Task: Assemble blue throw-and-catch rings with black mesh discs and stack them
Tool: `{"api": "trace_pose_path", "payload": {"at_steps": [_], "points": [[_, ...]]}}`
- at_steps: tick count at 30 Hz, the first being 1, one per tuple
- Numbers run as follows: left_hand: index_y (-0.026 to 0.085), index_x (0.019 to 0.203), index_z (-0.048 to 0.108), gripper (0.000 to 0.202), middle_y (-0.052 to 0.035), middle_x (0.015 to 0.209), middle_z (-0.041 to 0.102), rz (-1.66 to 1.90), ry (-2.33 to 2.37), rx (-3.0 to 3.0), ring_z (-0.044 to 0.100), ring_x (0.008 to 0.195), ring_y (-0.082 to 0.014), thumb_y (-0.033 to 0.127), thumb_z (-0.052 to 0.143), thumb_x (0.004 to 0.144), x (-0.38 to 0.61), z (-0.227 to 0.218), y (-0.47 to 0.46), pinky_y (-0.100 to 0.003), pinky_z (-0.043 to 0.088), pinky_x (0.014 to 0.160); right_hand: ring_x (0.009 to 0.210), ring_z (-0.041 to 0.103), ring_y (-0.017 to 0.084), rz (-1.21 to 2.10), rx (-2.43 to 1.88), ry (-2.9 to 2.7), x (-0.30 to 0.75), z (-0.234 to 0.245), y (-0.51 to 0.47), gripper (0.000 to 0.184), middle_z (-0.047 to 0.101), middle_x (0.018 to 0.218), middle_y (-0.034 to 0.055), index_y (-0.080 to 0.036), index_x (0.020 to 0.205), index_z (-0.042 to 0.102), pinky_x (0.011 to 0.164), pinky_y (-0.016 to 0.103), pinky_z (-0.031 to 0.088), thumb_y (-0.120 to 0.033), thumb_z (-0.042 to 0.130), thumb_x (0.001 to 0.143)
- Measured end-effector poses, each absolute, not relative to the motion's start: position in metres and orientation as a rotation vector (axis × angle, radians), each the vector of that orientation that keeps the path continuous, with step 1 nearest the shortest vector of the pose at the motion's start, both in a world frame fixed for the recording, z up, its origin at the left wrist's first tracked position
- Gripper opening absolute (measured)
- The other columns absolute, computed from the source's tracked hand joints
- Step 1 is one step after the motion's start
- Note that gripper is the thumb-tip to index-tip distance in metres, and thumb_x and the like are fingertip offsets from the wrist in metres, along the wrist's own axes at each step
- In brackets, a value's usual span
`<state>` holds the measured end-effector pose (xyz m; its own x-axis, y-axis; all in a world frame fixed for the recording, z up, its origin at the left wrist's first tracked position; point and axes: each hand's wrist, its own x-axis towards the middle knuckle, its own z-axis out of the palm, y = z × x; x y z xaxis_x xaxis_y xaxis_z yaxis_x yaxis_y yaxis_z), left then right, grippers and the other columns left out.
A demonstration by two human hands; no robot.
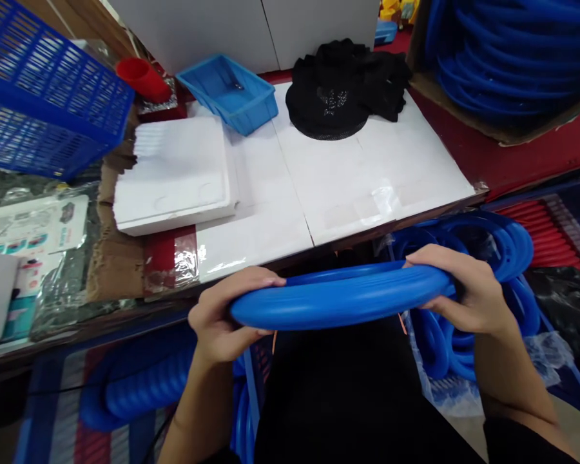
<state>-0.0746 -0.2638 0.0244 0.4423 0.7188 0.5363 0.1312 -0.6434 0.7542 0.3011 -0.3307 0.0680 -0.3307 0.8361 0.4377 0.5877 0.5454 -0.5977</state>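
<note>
In the head view, the left hand (225,312) and the right hand (473,293) each pinch one side of one blue ring (338,301), before the white tabletop (275,177). On this tabletop lie one light-blue bin (244,106), one foam block (174,174) and one black cloth item (316,103).

You can read no word, brand or number with certainty. On the printed card (68,225) to your left, the lettering is too small and blurred to make out. On the black cloth (314,106) across the tabletop (406,174), you see glittering marks, but cannot tell whether they are letters.
</note>
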Motion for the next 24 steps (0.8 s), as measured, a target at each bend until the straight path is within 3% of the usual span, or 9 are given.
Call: {"api": "trace_pose_path", "payload": {"at_steps": [4,9,13,16,19,24], "points": [[0.021,0.143,0.069,0.062,-0.0148,0.123,0.081,0.875,0.727,2.218,0.080,0.109,-0.0307,0.053,0.082,0.092,-0.069,0.043,-0.258,-0.042,0.066,0.095,0.097,0.079,0.030,0.394,-1.125,-2.069,0.295,0.062,-0.327,0.045,0.080,0.110,0.0103,-0.023,0.137,0.067,0.085,0.041,0.066,-0.048,0.073,0.101],[0.021,0.141,0.068,0.050,-0.0096,0.114,0.083,1.068,0.709,2.400,0.082,0.096,-0.0236,0.042,0.077,0.097,-0.034,0.043,-0.263,-0.031,0.066,0.084,0.095,0.079,0.031,0.281,-1.154,-1.973,0.273,0.056,-0.329,0.044,0.080,0.108,0.0097,-0.023,0.136,0.068,0.082,0.042,0.066,-0.040,0.077,0.097],[0.022,0.136,0.070,0.043,-0.0088,0.115,0.082,1.117,0.840,2.330,0.081,0.097,-0.0262,0.037,0.076,0.096,-0.049,0.037,-0.271,-0.036,0.067,0.086,0.092,0.078,0.030,0.277,-1.163,-1.998,0.263,0.052,-0.330,0.045,0.079,0.107,0.0107,-0.021,0.138,0.064,0.079,0.041,0.064,-0.039,0.075,0.098],[0.023,0.142,0.067,0.047,-0.0108,0.128,0.080,0.729,0.916,2.351,0.079,0.112,-0.0287,0.036,0.075,0.098,-0.071,0.047,-0.274,-0.039,0.065,0.099,0.093,0.076,0.027,0.376,-1.162,-2.128,0.255,0.049,-0.328,0.043,0.078,0.111,0.0117,-0.018,0.138,0.062,0.079,0.039,0.062,-0.041,0.072,0.102],[0.023,0.155,0.056,0.063,-0.0142,0.143,0.072,0.434,0.845,2.413,0.073,0.127,-0.0325,0.039,0.076,0.098,-0.066,0.055,-0.276,-0.045,0.061,0.110,0.090,0.075,0.025,0.340,-1.111,-2.262,0.245,0.049,-0.325,0.040,0.079,0.107,0.0119,-0.015,0.134,0.063,0.078,0.037,0.061,-0.042,0.070,0.105],[0.014,0.154,0.054,0.054,-0.0201,0.133,0.076,0.698,0.663,2.574,0.076,0.116,-0.0342,0.022,0.065,0.102,-0.029,0.037,-0.283,-0.050,0.064,0.099,0.097,0.076,0.027,0.245,-1.131,-2.344,0.247,0.052,-0.323,0.043,0.079,0.113,0.0135,-0.016,0.139,0.062,0.086,0.040,0.061,-0.044,0.066,0.107]]}}
